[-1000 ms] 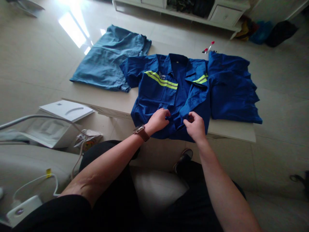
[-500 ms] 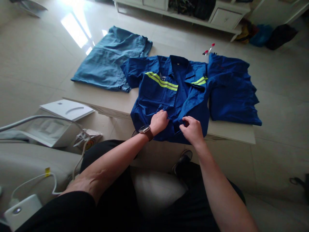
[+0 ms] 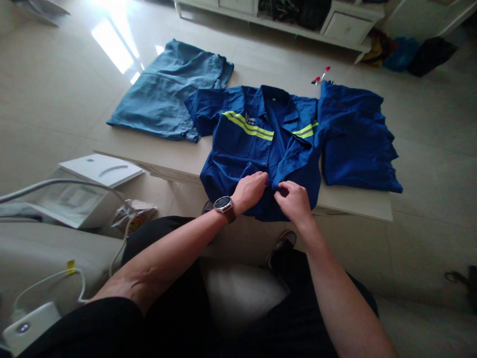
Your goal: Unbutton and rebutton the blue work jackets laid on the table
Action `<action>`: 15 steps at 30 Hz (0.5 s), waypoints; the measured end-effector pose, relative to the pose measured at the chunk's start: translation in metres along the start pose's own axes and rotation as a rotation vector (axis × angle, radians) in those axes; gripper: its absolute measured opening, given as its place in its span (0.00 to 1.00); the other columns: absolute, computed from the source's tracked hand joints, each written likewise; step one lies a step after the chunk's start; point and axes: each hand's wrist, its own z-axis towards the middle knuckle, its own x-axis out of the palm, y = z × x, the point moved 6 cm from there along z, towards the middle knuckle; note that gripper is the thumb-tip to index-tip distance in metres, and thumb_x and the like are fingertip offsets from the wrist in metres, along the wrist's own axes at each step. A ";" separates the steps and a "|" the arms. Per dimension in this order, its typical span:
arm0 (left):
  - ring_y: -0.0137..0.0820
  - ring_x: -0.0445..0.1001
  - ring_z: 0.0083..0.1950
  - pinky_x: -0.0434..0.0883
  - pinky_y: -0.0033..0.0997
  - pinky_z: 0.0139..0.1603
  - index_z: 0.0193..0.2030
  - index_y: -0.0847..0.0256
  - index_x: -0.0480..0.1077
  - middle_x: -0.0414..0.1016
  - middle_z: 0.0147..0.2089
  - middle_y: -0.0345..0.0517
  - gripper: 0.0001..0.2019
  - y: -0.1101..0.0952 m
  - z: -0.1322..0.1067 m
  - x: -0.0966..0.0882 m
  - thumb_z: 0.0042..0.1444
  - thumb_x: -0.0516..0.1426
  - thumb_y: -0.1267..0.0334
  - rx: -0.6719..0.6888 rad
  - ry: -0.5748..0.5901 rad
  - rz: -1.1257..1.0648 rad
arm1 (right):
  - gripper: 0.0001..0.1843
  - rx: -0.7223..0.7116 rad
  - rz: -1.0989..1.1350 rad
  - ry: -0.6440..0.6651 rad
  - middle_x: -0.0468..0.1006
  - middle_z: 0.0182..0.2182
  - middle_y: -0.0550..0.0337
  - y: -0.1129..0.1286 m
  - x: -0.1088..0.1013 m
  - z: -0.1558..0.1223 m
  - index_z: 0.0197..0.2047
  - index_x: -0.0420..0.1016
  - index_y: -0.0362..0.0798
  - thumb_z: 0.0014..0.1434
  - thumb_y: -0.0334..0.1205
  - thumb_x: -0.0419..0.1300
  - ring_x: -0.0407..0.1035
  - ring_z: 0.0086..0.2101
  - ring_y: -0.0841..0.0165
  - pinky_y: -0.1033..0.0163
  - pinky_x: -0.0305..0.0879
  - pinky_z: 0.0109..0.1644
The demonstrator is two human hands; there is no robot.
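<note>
A dark blue short-sleeved work shirt (image 3: 234,141) with yellow-and-grey reflective bands lies face up, its collar away from me and its lower part hanging over the near edge of a low bench. Its front is open at the collar and chest. My left hand (image 3: 251,190), with a watch on the wrist, is closed on the left front edge near the lower buttons. Close beside it, my right hand (image 3: 295,200) pinches the opposite front edge between thumb and fingers. The fingertips partly hide the cloth they hold.
Light blue folded clothing (image 3: 160,94) lies left of the shirt, and darker blue folded clothing (image 3: 357,144) lies right. All rest on the pale bench (image 3: 354,203). A white box (image 3: 100,169) stands at left, near a grey cable (image 3: 74,181). A white cabinet (image 3: 346,27) is behind.
My left hand has moved slightly right, toward my right hand, bringing the two front edges of the shirt closer together. My right hand has barely shifted.
</note>
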 end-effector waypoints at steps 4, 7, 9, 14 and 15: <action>0.37 0.76 0.47 0.71 0.33 0.50 0.50 0.61 0.74 0.77 0.50 0.51 0.11 -0.014 -0.003 -0.005 0.67 0.52 0.72 0.107 0.034 -0.058 | 0.08 0.030 0.012 -0.017 0.80 0.32 0.55 -0.001 -0.001 0.000 0.36 0.82 0.49 0.57 0.36 0.60 0.70 0.31 0.63 0.59 0.64 0.41; 0.37 0.76 0.47 0.71 0.34 0.51 0.48 0.61 0.74 0.77 0.48 0.51 0.12 -0.018 -0.004 -0.006 0.67 0.51 0.73 0.135 0.037 -0.076 | 0.08 0.022 0.009 -0.014 0.80 0.33 0.54 0.000 0.000 0.000 0.37 0.82 0.49 0.58 0.37 0.60 0.71 0.32 0.62 0.59 0.64 0.41; 0.37 0.75 0.46 0.72 0.34 0.50 0.48 0.62 0.75 0.77 0.48 0.51 0.12 -0.020 -0.004 -0.007 0.67 0.51 0.72 0.143 0.035 -0.084 | 0.09 0.015 -0.002 -0.018 0.80 0.33 0.53 0.001 0.000 0.000 0.36 0.82 0.49 0.59 0.37 0.59 0.71 0.32 0.62 0.59 0.63 0.40; 0.36 0.75 0.45 0.72 0.35 0.50 0.47 0.62 0.75 0.76 0.47 0.51 0.11 -0.024 -0.007 -0.012 0.65 0.52 0.72 0.133 0.024 -0.119 | 0.08 0.018 -0.009 -0.027 0.80 0.33 0.52 0.002 -0.001 0.001 0.36 0.81 0.48 0.59 0.38 0.60 0.70 0.31 0.62 0.58 0.62 0.39; 0.36 0.75 0.45 0.72 0.35 0.50 0.47 0.62 0.75 0.76 0.47 0.51 0.11 -0.024 -0.007 -0.013 0.64 0.53 0.73 0.131 0.016 -0.132 | 0.08 0.020 -0.006 -0.024 0.80 0.33 0.52 0.003 -0.001 0.001 0.35 0.81 0.48 0.59 0.39 0.60 0.70 0.31 0.62 0.58 0.62 0.39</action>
